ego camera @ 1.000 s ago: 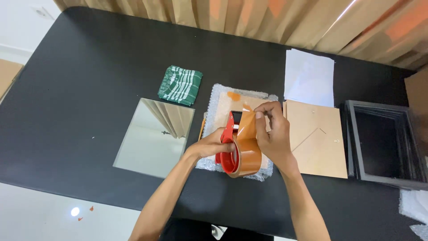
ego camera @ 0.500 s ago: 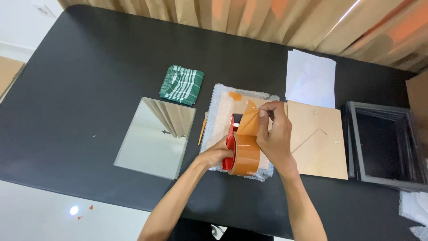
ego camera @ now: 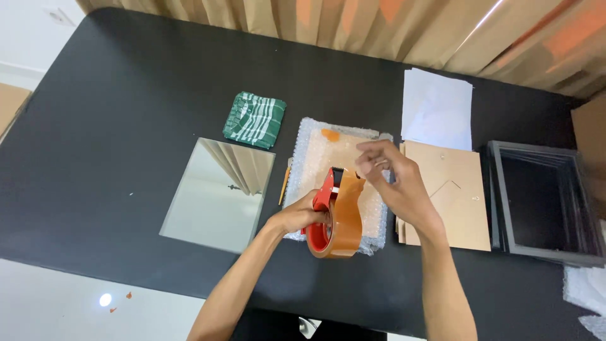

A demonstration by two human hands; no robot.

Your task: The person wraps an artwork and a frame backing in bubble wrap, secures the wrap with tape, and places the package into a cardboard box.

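At the centre of the black tabletop (ego camera: 113,95), the left hand (ego camera: 297,216) grips a red dispenser of brown packing tape (ego camera: 334,215) while the right hand (ego camera: 394,183) pinches its loose end over the bubble-wrapped flat parcel (ego camera: 328,155), one strip stuck at twelve o'clock, further taping apparently left.

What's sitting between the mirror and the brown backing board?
In the head view, the bubble-wrapped package lies between the mirror and backing board, with the tape dispenser held over it.
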